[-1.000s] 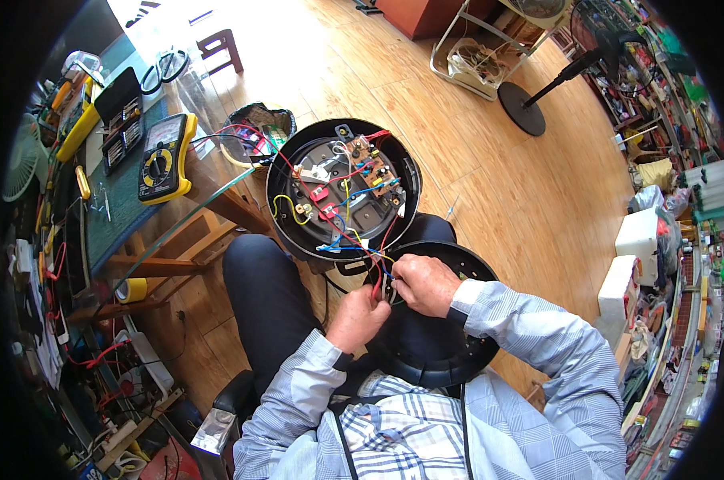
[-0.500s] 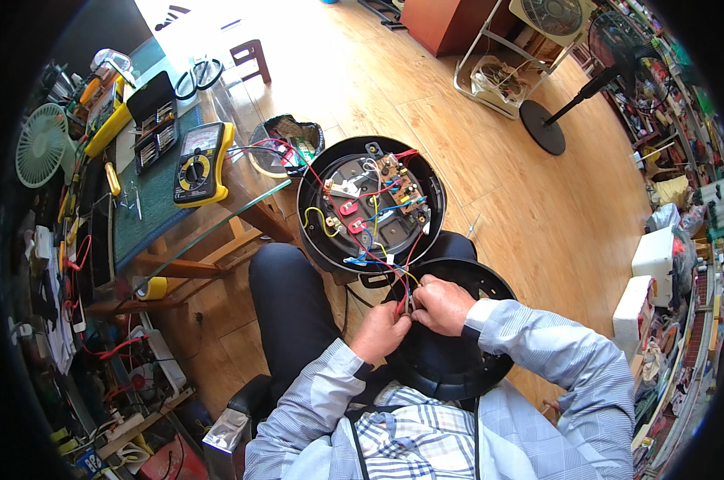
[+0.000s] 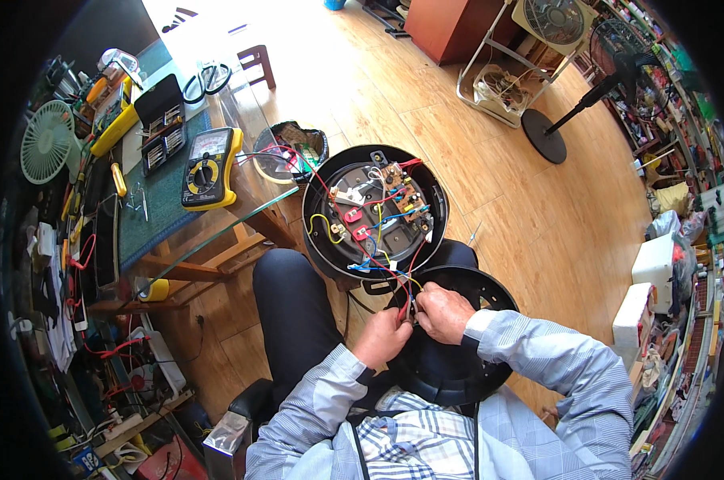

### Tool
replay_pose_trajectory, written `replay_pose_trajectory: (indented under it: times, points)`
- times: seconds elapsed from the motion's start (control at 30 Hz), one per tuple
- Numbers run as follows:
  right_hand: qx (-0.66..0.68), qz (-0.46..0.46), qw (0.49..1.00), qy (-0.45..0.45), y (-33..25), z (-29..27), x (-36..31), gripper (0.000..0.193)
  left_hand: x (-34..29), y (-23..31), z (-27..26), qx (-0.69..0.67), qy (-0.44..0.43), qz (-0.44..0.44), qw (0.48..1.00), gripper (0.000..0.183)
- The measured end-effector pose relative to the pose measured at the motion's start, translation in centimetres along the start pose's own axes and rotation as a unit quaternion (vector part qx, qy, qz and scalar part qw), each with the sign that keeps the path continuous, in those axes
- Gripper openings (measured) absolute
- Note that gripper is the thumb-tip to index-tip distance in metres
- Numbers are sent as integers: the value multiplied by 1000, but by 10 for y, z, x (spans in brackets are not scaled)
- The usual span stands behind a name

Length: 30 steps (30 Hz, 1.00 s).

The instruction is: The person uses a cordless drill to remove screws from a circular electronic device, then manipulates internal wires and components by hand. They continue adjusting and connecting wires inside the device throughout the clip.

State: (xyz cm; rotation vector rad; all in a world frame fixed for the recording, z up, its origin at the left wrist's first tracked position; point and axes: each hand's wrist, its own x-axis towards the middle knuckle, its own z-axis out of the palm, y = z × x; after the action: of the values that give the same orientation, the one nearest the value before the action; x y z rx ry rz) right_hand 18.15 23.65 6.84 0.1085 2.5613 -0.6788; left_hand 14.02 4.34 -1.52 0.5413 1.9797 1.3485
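- Head view showed the round black appliance base (image 3: pixel 375 212), wiring exposed, propped on the person's knees.
- Left hand (image 3: pixel 383 338) and right hand (image 3: pixel 444 312) each pinched the thin red and yellow wires (image 3: pixel 407 298).
- Advice: hold wire ends steady, avoid tugging connectors.

You wear a light blue-grey jacket with a fine check, its long sleeves running down to the wrists of your left hand (image 3: pixel 384 338) and right hand (image 3: pixel 444 312), both bare, without gloves, rings or a watch showing. Under the open jacket front sits a shirt in a bolder blue, white and dark plaid. Your trousers are dark navy and plain.
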Motion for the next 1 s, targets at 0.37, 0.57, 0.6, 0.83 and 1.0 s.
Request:
replay_pose_trajectory:
  times: [0.37,0.57,0.6,0.83,1.0]
  points:
    - [18,30,999,-3,-2,0,0,22,0,-3,0,0,-13,-11,1000,31]
    - [27,0,1000,16,-3,-2,0,28,1,-4,-1,7,-18,-2,1000,32]
    - [29,3,999,14,-3,-3,1,28,1,-4,-1,5,-20,-3,1000,32]
    - [75,56,996,-9,-3,-3,1,23,3,-6,1,11,-18,-2,1000,32]
    - [24,17,1000,1,-2,-4,2,26,0,1,1,-7,-5,0,1000,32]
